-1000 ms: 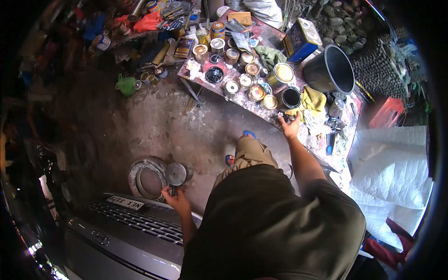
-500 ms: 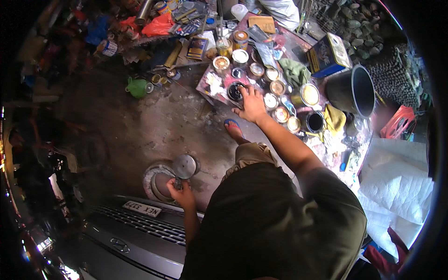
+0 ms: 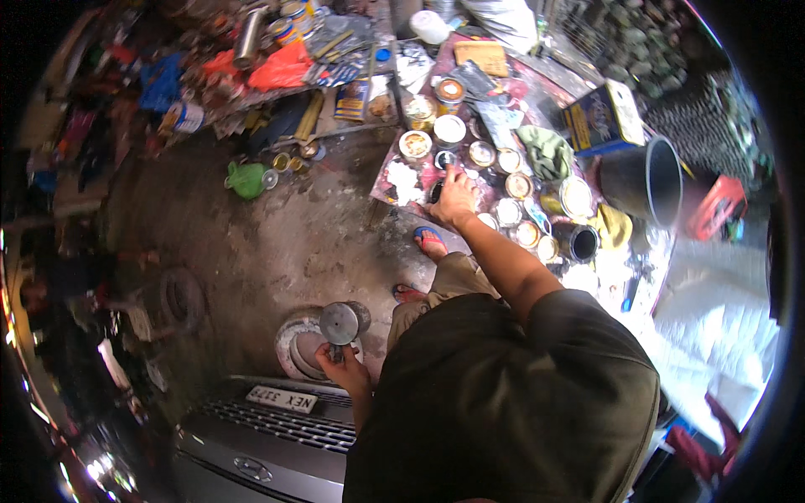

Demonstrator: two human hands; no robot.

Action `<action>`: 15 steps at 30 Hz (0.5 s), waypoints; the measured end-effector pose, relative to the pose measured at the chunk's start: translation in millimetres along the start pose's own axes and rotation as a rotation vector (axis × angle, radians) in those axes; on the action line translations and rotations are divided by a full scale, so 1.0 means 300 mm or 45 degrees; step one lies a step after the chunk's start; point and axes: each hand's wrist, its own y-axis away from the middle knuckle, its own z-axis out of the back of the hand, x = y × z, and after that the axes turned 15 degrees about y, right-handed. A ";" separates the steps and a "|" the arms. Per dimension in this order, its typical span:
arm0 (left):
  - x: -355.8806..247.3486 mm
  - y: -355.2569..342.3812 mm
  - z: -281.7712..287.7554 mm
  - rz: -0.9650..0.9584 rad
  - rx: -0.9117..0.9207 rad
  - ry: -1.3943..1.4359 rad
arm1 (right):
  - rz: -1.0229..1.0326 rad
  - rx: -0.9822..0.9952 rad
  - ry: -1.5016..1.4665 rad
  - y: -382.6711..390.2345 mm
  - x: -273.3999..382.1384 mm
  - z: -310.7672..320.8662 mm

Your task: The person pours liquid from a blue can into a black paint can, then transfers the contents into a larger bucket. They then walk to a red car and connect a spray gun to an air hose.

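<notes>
My left hand [image 3: 340,367], low at the left, is closed round the grip of what looks like a spray gun with a round silver cup [image 3: 339,323]; the grip is mostly hidden by the fingers. At the left end of the paint-stained table my right hand [image 3: 457,199] spans a can with a black top [image 3: 435,192], thumb at its near side and fingers across it. Most of that can is hidden under the hand. Just beyond the fingertips stands a small jar with a pale lid [image 3: 445,158]. Several open or lidded paint cans [image 3: 415,145] crowd around.
A black bucket [image 3: 662,184] and a blue-and-yellow square tin [image 3: 602,120] stand at the table's right. A green cloth [image 3: 547,153] lies among the cans. Below my left hand is a car's front grille [image 3: 285,426]; a pale ring-shaped object [image 3: 295,350] rests beside it.
The whole view has shifted. My right hand's fingers now cover more of the black-topped can. My left hand has turned slightly, with the silver cup now above its fingers.
</notes>
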 end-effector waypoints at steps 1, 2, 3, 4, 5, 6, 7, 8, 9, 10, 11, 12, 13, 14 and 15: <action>0.017 -0.023 -0.014 0.075 -0.010 0.106 | -0.002 -0.005 -0.047 0.019 -0.018 0.021; 0.012 -0.050 -0.002 0.067 0.026 0.041 | -0.011 -0.010 -0.097 0.045 -0.040 0.037; 0.012 -0.078 0.013 0.068 0.064 -0.008 | -0.020 -0.086 -0.171 0.091 -0.068 0.073; 0.016 -0.095 0.014 0.073 0.095 -0.054 | -0.023 -0.163 -0.229 0.150 -0.106 0.112; 0.000 -0.106 -0.007 0.090 0.118 -0.072 | -0.002 -0.283 -0.361 0.207 -0.168 0.144; -0.016 -0.133 -0.022 0.102 0.150 -0.099 | -0.054 -0.556 -0.300 0.251 -0.244 0.130; -0.007 -0.178 -0.015 0.091 0.236 -0.079 | -0.090 -0.679 -0.347 0.285 -0.338 0.135; 0.017 -0.210 -0.026 0.045 0.305 -0.078 | -0.123 -0.800 -0.389 0.328 -0.460 0.140; 0.028 -0.236 -0.036 -0.009 0.351 -0.068 | -0.247 -0.901 -0.524 0.349 -0.572 0.114; 0.029 -0.254 -0.035 -0.076 0.369 -0.062 | -0.376 -0.921 -0.487 0.396 -0.644 0.146; 0.023 -0.275 -0.060 -0.020 0.398 -0.054 | -0.542 -0.981 -0.661 0.450 -0.713 0.161; 0.016 -0.301 -0.091 -0.005 0.444 -0.047 | -0.640 -1.139 -0.615 0.481 -0.798 0.108; 0.009 -0.324 -0.117 0.006 0.485 -0.044 | -0.694 -1.185 -0.654 0.516 -0.865 0.056; 0.002 -0.338 -0.124 -0.001 0.493 -0.037 | -0.711 -1.232 -0.709 0.515 -0.902 0.007; -0.005 -0.358 -0.143 -0.002 0.534 -0.044 | -0.763 -1.096 -0.595 0.525 -0.945 -0.056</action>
